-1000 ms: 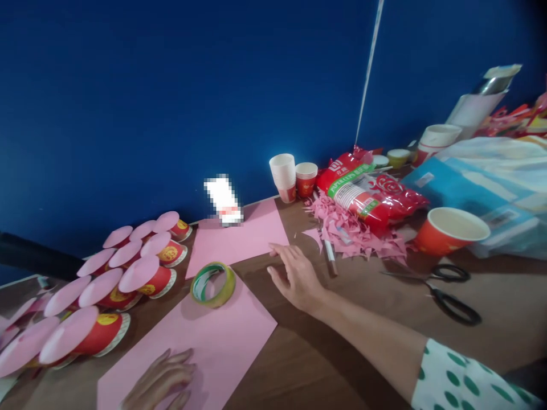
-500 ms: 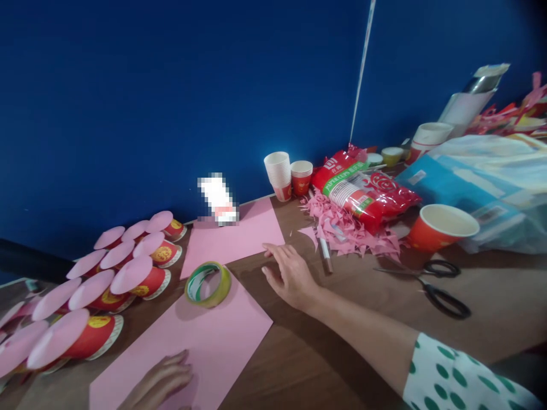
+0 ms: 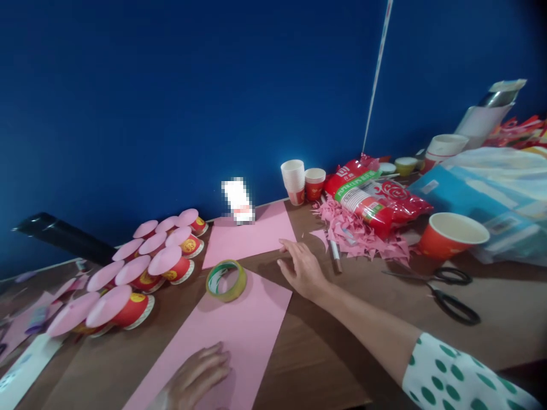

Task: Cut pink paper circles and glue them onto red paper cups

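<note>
My left hand lies on the near sheet of pink paper, its fingers stretched out and holding nothing. A roll of clear tape rests flat on the far corner of that sheet. My right hand is on the brown table, fingers apart and empty, close to the front edge of a second pink sheet. A marker pen and pink paper scraps are just to its right. Black-handled scissors lie farther right with their blades pointing left.
Rows of red paper cups with pink cone tops stand at left. Stacked white cups, a red cup packet, an orange paper cup and plastic bags fill the right. A blue wall closes the back.
The camera view has shifted left, so everything appears farther right and more of the left table shows. Both hands keep nearly the same pose on paper and table.
</note>
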### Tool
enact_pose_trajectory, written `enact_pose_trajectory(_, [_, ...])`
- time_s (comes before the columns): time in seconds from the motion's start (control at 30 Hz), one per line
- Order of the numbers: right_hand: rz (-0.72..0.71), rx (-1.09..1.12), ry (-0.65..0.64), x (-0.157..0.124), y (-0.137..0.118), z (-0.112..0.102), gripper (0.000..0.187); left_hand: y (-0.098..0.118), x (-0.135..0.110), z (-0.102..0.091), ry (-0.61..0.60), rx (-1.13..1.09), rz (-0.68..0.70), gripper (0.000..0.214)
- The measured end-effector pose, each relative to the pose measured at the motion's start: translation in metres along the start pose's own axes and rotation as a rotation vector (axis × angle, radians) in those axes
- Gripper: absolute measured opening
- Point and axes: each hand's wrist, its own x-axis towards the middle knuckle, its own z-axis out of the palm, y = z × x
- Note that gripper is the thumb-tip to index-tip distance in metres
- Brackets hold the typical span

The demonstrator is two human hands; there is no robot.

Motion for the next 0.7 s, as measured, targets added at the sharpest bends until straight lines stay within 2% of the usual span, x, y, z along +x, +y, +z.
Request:
enact_pose_trajectory(0.13, [0.007,-0.002,0.035,0.000,0.004,0.002,0.037,0.027,0.017,-0.008,-0.004,-0.052,-0.019,0.051])
enact_pose_trajectory(0.23, [0.024,0.003,0.064,0.000,0.007,0.003,0.037,0.041,0.032,-0.009,-0.015,-0.109,0.017,0.050])
enact_pose_trajectory(0.3, [0.047,0.018,0.083,-0.001,0.008,0.002,0.037,0.050,0.043,-0.009,-0.063,-0.146,0.001,0.053])
enact_pose_trajectory(0.4, [0.094,0.043,0.109,-0.002,0.007,0.001,0.037,0.063,0.058,-0.007,-0.179,-0.204,-0.073,0.063])
enact_pose_trajectory(0.5, [0.126,0.056,0.108,-0.003,0.005,0.000,0.037,0.075,0.069,-0.006,-0.205,-0.257,-0.153,0.064])
enact_pose_trajectory(0.6, [0.132,0.064,0.082,-0.003,0.003,0.000,0.038,0.079,0.072,-0.006,-0.184,-0.297,-0.165,0.064])
enact_pose_trajectory(0.7, [0.164,0.073,0.024,-0.001,-0.001,-0.001,0.043,0.069,0.065,-0.006,-0.133,-0.305,-0.148,0.063])
